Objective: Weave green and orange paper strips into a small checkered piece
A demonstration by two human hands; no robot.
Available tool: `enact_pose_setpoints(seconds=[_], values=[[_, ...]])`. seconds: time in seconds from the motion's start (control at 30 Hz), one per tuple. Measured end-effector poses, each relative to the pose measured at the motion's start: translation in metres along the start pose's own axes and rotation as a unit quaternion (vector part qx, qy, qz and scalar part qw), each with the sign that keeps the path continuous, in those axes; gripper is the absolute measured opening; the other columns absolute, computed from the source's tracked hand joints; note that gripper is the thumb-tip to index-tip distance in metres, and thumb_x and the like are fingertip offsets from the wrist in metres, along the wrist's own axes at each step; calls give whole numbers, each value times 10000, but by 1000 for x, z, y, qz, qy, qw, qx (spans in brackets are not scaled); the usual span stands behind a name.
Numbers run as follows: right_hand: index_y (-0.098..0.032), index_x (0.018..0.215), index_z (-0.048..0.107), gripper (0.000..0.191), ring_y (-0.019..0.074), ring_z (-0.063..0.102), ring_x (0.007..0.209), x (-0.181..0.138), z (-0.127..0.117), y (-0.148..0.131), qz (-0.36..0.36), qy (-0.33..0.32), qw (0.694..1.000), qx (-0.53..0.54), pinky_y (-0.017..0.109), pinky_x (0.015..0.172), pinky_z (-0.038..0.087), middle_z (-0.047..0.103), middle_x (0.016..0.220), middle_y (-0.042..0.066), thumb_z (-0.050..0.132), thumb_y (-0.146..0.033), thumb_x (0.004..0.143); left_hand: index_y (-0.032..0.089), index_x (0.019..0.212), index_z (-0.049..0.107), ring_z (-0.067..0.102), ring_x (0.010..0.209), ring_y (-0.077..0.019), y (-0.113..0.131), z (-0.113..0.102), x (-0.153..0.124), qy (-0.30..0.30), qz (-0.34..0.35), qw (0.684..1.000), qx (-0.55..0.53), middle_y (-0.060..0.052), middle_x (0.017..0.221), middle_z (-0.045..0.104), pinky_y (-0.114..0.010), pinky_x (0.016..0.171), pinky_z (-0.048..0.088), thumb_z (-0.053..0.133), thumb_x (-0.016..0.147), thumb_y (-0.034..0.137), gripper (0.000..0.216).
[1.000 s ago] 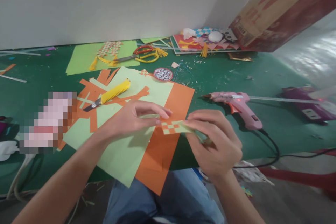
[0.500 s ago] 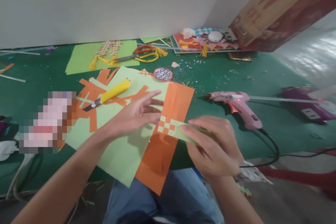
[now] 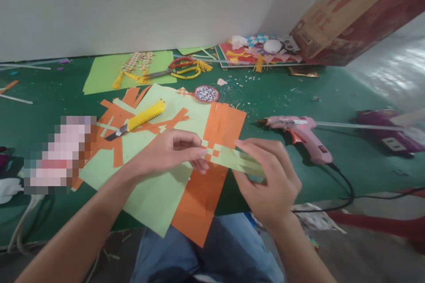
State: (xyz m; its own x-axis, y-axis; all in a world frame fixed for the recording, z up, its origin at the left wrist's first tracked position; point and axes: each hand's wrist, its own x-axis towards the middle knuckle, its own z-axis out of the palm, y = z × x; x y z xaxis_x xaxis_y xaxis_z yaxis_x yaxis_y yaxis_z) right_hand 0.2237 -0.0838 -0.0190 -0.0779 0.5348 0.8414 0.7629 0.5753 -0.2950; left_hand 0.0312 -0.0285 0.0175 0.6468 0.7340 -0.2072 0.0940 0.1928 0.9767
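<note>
An orange paper sheet [image 3: 202, 194] cut into strips lies over light green sheets [image 3: 156, 194] at the table's near edge. Light green strips [image 3: 237, 162] are woven through it, making a small checkered patch [image 3: 212, 150]. My left hand [image 3: 171, 152] pinches the left end of the woven strips with thumb and fingers. My right hand [image 3: 268, 181] holds the right ends of the green strips, fingers curled round them. The orange strips above the weave are lifted a little off the table.
A yellow utility knife [image 3: 137, 119] lies on orange scraps. A pink glue gun [image 3: 300, 132] with a black cord lies right of the papers. Scissors [image 3: 174, 67], a small round dish [image 3: 206, 93], finished crafts [image 3: 259, 51] and a cardboard box [image 3: 355, 9] sit farther back.
My left hand went from spread fingers pressing the orange sheet to pinching the weave's left end. My right hand lifted the green strips slightly, and the orange strips rose with them.
</note>
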Motion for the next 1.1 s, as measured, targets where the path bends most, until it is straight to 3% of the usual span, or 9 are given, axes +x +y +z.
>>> enact_pose_setpoints(seconds=[0.1,0.2,0.3,0.4,0.5,0.57,0.77,1.1], values=[[-254,1153,567,420,190,653,828,2,-8,3,115,-109,985,63,331,703,555,673,928,53,587,-63,779,163,687,643,717,661,-128,0,0,-1,23,9,999,25,5,664,730,-190,646,558,649,836,272,185],[-223,1217,565,468,212,672,934,5,-18,8,211,-252,930,163,322,754,569,694,1080,74,682,-279,767,168,708,643,715,687,-132,-1,1,-2,48,20,995,85,5,694,731,-188,640,545,626,847,266,171],[-212,1208,602,526,238,669,991,8,-22,10,263,-304,889,219,324,780,567,688,1151,86,700,-434,742,173,703,649,694,687,-127,-3,3,-1,71,51,975,204,5,698,725,-191,628,520,598,864,296,209],[-211,1037,683,315,210,690,858,11,-19,9,270,-268,905,189,303,720,562,732,983,62,670,-389,777,177,713,681,653,651,-125,-8,3,2,103,138,925,337,-7,704,724,-215,607,487,605,856,277,190],[-207,823,699,66,183,662,745,13,-11,8,195,-215,948,130,298,679,536,713,790,39,658,-250,796,187,794,711,656,692,-140,-14,2,5,120,238,877,401,-29,789,744,-236,618,485,595,854,217,134],[-208,781,696,76,188,648,753,13,-7,9,126,-175,971,105,325,701,516,705,774,45,637,-167,807,190,846,716,666,722,-141,-17,1,6,115,270,867,403,-35,824,750,-239,645,503,567,865,179,150],[-233,839,702,199,194,637,745,7,1,12,7,-57,996,73,394,761,498,687,784,45,630,-54,788,172,907,703,659,690,-114,-12,3,4,119,231,899,351,-42,872,736,-215,672,536,580,864,213,137],[-239,876,689,261,183,630,751,5,2,11,-22,-43,998,49,392,760,516,674,772,37,621,-6,779,180,895,700,660,686,-120,-8,4,2,121,194,916,329,-43,869,730,-221,675,549,601,845,255,134]])
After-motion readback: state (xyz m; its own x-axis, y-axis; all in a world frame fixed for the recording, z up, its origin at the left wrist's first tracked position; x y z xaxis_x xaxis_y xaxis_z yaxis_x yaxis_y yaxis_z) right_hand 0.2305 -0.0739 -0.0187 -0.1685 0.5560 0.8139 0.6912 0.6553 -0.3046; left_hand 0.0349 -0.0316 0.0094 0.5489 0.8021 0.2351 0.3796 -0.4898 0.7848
